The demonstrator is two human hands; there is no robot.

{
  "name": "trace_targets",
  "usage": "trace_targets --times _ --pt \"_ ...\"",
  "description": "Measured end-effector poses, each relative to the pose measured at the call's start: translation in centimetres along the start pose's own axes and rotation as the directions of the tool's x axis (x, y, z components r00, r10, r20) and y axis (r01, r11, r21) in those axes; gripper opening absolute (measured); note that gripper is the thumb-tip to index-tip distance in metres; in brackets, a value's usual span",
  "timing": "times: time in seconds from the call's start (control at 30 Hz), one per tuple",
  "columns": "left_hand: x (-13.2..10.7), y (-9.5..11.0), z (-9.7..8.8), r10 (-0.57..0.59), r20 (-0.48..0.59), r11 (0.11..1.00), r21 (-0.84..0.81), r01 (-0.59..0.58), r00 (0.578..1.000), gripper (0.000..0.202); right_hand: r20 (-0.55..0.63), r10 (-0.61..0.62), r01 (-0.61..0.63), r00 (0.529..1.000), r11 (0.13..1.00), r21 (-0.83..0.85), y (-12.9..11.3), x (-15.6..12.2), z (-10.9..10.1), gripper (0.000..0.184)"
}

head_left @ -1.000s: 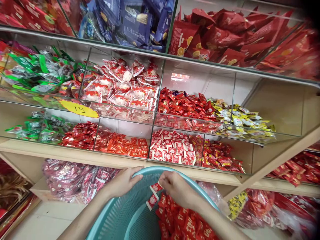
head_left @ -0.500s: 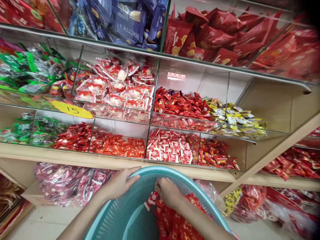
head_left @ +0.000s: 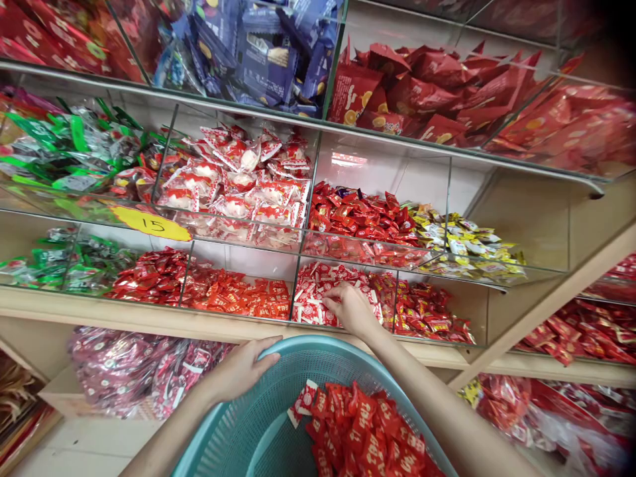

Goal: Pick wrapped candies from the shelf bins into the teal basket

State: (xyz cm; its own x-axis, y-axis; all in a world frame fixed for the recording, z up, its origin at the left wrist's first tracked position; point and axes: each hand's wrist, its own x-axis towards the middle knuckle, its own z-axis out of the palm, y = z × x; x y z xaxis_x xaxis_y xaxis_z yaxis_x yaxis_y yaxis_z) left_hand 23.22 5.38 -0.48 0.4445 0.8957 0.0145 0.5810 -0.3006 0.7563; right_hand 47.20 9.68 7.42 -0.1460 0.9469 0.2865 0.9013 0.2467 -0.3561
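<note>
My left hand grips the rim of a teal plastic basket, thumb over the edge. Inside the basket, red wrapped candies lie heaped toward the right, with a few red-and-white wrapped candies at the heap's left edge. Beyond the basket, my right hand is over a shelf compartment of red-and-white wrapped candies. Its fingers are curled in and pinched close above that pile; whatever may be between the fingertips is too small to make out.
Clear dividers split the shelves into compartments of wrapped sweets. A yellow price tag reading 15 hangs on the middle shelf's front. Blue packets and red packets fill the top. Bagged candies sit below the shelf.
My right hand has left the basket and moved up and forward to the red-and-white candies on the shelf. A red-and-white candy it was touching now lies in the basket. My left hand stays on the rim.
</note>
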Motion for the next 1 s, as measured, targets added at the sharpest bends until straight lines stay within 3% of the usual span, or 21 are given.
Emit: trace_targets --times 0.27,0.47,0.6,0.7,0.8,0.9,1.0 --pt "0.0 -0.2 0.0 0.008 -0.007 1.000 0.027 -0.008 1.000 0.050 0.007 0.004 -0.004 1.000 0.999 0.050 -0.5 0.5 2.1 0.021" --pt "-0.1 -0.1 -0.1 0.002 -0.012 1.000 -0.008 -0.002 1.000 0.050 -0.026 0.039 -0.029 0.999 0.948 0.317 -0.1 0.8 2.7 0.018" --pt "-0.1 0.0 -0.1 0.030 -0.005 0.999 -0.035 -0.030 1.000 0.049 -0.031 0.108 -0.086 0.994 0.908 0.410 -0.1 0.8 2.9 0.023" --pt "0.0 0.2 -0.1 0.031 -0.007 0.999 -0.026 -0.031 1.000 0.047 -0.012 0.167 -0.140 0.986 0.864 0.484 -0.3 0.5 2.4 0.026" --pt "0.0 0.5 -0.2 0.044 0.006 0.999 -0.029 -0.044 0.999 0.046 -0.018 0.189 -0.135 0.982 0.760 0.635 -0.7 -0.5 1.0 0.024" --pt "0.0 0.7 -0.3 0.057 0.019 0.998 -0.038 -0.056 0.998 0.045 -0.015 0.119 -0.074 0.993 0.704 0.706 -1.2 -2.5 -0.6 0.024" --pt "0.0 0.8 -0.2 0.055 0.026 0.998 -0.037 -0.054 0.998 0.045 0.096 0.003 -0.070 0.995 0.700 0.711 -1.6 -5.2 -0.7 0.023"
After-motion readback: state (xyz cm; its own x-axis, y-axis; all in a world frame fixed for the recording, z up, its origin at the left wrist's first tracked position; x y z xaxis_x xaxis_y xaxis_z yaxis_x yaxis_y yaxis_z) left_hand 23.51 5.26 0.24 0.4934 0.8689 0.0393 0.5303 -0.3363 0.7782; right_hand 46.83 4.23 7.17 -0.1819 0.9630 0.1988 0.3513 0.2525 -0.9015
